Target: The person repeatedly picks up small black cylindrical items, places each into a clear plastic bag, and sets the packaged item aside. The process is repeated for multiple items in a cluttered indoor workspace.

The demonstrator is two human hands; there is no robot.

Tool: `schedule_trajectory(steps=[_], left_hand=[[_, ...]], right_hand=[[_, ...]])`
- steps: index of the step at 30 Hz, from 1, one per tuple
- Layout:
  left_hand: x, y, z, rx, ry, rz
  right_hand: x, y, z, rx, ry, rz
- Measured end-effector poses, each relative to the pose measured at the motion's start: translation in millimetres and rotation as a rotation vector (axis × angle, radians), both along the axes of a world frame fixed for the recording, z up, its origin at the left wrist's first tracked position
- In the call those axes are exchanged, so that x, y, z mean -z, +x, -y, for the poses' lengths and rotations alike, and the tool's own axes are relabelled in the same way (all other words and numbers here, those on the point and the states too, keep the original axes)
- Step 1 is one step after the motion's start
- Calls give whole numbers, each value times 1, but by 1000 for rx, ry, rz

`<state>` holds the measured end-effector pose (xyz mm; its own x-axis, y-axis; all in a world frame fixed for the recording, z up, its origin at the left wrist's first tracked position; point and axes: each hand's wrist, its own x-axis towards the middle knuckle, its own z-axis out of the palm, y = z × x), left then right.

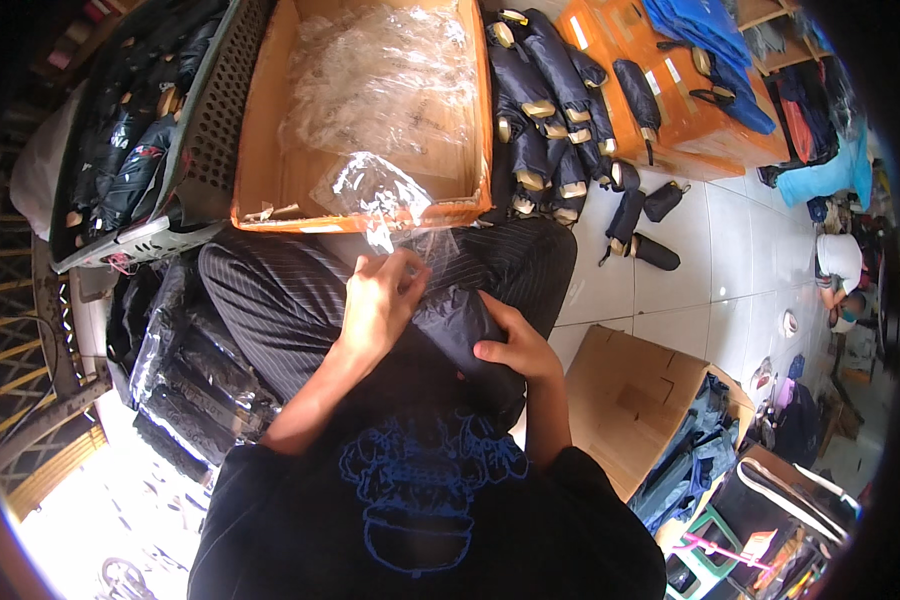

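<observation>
My right hand (518, 343) is wrapped round a folded umbrella (457, 322) in a dark sleeve, held above my lap. Close beside its far end, my left hand (380, 298) pinches a clear plastic bag (435, 248). The bag hangs between the fingers and the box edge, apart from most of the umbrella. In front of my knees stands an orange-brown cardboard box (260, 150) with many crumpled clear plastic bags (380, 80) in it. One loose bag (375, 190) lies over the box's near edge.
Several sleeved umbrellas (545, 100) are piled right of the box, with others (625, 215) on the tiles. A grey crate (210, 130) of umbrellas stands left. Plastic-wrapped umbrellas (195, 390) lie by my left knee. At right is an open carton (635, 400) with dark cloth.
</observation>
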<state>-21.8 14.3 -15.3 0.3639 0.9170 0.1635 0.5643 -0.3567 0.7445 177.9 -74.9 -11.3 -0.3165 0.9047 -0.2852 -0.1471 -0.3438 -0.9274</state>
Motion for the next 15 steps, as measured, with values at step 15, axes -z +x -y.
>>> schedule_trajectory(steps=[15], left_hand=[[-26, -4, 4, -9, -358, 204]], right_hand=[[-1, -4, -11, 130, 173, 282]])
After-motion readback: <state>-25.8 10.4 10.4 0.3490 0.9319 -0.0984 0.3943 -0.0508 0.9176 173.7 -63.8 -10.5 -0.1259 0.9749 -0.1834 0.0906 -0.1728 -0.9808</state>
